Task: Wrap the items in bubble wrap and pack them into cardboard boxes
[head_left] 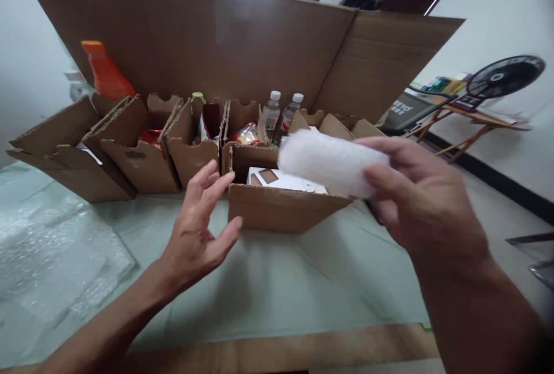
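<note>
1. Right hand: wrapped round white roll, held over front box, 1 o'clock side.
2. Left hand: empty, fingers spread, front box's 9 o'clock; contact unclear.
3. Probably best: light grip, roll clear of rim.
4. Front box: white carton inside.
5. From there: box at 10 o'clock, red pack inside; bottles 12 o'clock.

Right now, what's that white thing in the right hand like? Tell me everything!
The white bundle is longish and rounded, like a roll, and looks soft; blur hides its details. The right hand grips one end. It's held up sideways, and in this view it partly covers the front cardboard box. The left hand isn't touching it.
</note>
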Motion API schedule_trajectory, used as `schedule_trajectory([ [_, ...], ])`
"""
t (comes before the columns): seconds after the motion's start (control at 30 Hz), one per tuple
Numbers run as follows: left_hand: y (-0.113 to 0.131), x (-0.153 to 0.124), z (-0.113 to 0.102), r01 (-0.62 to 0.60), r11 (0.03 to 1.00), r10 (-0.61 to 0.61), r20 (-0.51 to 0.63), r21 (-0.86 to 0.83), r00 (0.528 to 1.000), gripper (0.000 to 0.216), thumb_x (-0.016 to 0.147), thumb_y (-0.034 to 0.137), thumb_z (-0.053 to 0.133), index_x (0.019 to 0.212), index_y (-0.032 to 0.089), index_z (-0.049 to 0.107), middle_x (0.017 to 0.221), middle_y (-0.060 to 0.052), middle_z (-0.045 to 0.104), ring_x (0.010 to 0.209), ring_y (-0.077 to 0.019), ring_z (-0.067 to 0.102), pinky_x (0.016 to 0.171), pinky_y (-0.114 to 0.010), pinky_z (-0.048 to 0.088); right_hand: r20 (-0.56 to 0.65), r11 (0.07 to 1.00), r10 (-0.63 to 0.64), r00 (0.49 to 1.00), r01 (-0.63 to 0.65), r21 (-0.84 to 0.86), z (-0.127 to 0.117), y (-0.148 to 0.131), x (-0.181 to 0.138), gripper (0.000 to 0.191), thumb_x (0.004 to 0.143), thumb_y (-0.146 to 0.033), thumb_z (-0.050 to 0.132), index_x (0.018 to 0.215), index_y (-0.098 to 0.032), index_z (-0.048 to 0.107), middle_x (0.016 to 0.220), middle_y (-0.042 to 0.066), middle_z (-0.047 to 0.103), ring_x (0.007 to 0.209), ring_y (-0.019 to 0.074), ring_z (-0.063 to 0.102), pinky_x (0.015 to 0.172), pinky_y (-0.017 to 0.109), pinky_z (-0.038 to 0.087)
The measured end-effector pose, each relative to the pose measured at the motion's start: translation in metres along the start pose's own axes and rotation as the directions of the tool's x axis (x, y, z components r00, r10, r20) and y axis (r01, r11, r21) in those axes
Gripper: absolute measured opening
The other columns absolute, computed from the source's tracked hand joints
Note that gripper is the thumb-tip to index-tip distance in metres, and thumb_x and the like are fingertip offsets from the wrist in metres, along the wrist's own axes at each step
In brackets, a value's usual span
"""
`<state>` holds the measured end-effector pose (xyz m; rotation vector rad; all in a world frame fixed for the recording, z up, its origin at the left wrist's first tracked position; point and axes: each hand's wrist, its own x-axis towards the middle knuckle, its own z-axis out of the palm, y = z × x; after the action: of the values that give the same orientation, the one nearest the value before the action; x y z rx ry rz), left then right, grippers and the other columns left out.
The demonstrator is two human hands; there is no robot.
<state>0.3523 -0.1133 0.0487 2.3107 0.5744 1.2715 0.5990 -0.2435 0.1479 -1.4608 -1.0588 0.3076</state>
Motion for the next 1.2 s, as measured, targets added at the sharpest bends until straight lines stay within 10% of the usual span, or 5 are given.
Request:
schedule_trajectory([
  [0.27,-0.006,0.007,0.039,0.087,0.994,-0.09,-0.042,-0.064,0.995,0.016,0.087,0.01,0.06,0.098,0.02,0.064,0.155,-0.018,0.045,0.141,-0.0301,0.052,0.111,-0.053,0.049,0.469,0.911,0.366,0.804,-0.207,-0.357,0.062,0.018,0.086,0.017,0.079,-0.033,0.077,0.084,-0.017,0.073,0.064,0.0,0.06,0.053,0.0107,0.051,0.045,0.023,0.039],
  [0.53,-0.002,0.004,0.047,0.137,0.984,-0.145,-0.058,-0.117,0.988,0.02,0.084,0.008,0.059,0.098,0.022,0.062,0.159,-0.017,0.042,0.153,-0.0315,0.037,0.117,-0.058,0.041,0.488,0.464,0.141,0.861,0.378,-0.801,0.145,-0.019,0.092,0.008,0.077,-0.017,0.072,0.069,-0.015,0.071,0.065,0.007,0.062,0.079,0.024,0.066,0.072,0.033,0.046],
  [0.73,-0.012,-0.001,0.056,0.158,0.955,-0.199,-0.146,-0.251,0.969,0.047,0.09,0.011,0.056,0.134,0.023,0.05,0.162,-0.017,0.039,0.15,-0.0324,0.042,0.116,-0.054,0.044,0.656,0.534,0.348,0.669,0.434,-0.726,0.146,0.004,0.074,0.02,0.085,-0.013,0.057,0.085,-0.015,0.077,0.076,0.006,0.072,0.066,0.0154,0.059,0.059,0.027,0.036],
  [1.03,-0.029,-0.012,0.074,0.34,0.858,-0.346,0.056,-0.385,0.937,0.057,0.092,0.019,0.056,0.148,0.017,0.047,0.149,-0.017,0.057,0.137,-0.0293,0.056,0.116,-0.049,0.045,0.543,0.647,0.133,0.829,0.342,-0.681,0.117,0.011,0.059,0.03,0.089,-0.016,0.062,0.115,-0.018,0.076,0.109,0.008,0.078,0.097,0.0227,0.069,0.084,0.032,0.048],
  [1.2,-0.026,-0.048,0.036,0.376,0.911,-0.346,0.185,-0.171,0.92,0.068,0.088,0.019,0.059,0.154,0.02,0.041,0.158,-0.019,0.046,0.145,-0.0343,0.047,0.116,-0.058,0.043,0.32,0.847,-0.213,0.923,0.338,-0.411,0.056,-0.008,0.012,0.016,0.09,-0.026,0.069,0.104,-0.027,0.078,0.12,0.005,0.073,0.105,0.0239,0.067,0.091,0.036,0.053],
])
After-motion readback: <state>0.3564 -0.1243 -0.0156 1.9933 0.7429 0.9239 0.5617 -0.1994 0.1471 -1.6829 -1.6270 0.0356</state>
